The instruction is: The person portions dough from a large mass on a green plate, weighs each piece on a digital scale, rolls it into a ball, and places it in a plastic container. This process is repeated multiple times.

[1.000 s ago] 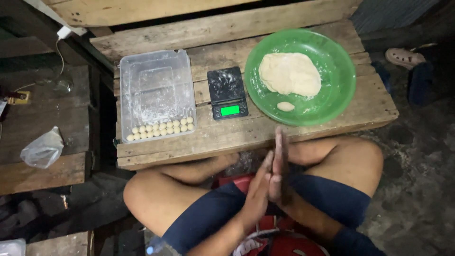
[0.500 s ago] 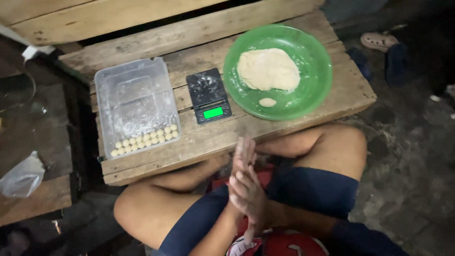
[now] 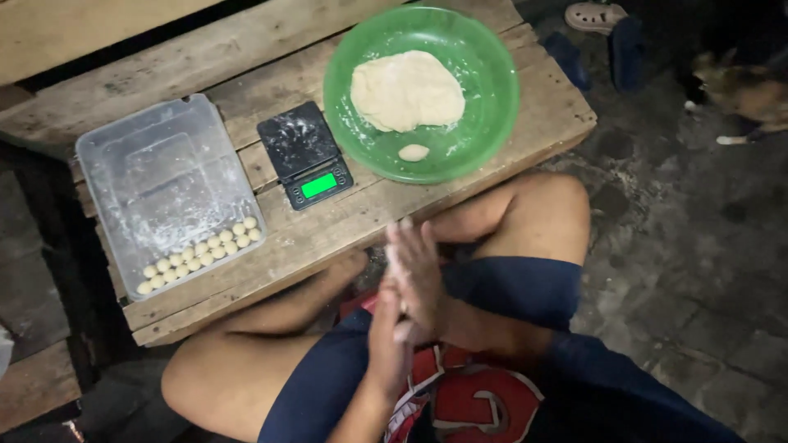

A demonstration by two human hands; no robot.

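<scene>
Low in the middle of the frame, the left hand (image 3: 390, 340) and right hand (image 3: 420, 283) press palm to palm, fingers straight; whether anything lies between them cannot be told. Above, the tabletop (image 3: 361, 217) bears a dough (image 3: 407, 90) bowl (image 3: 492, 98), scale (image 3: 304, 154) and a box (image 3: 164, 176) of balls (image 3: 201, 254).

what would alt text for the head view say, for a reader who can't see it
A seated person presses the left hand and right hand palm to palm above their lap, before a low wooden table. On it sit a green bowl of dough, a small black scale and a clear tray of little dough balls.
</scene>
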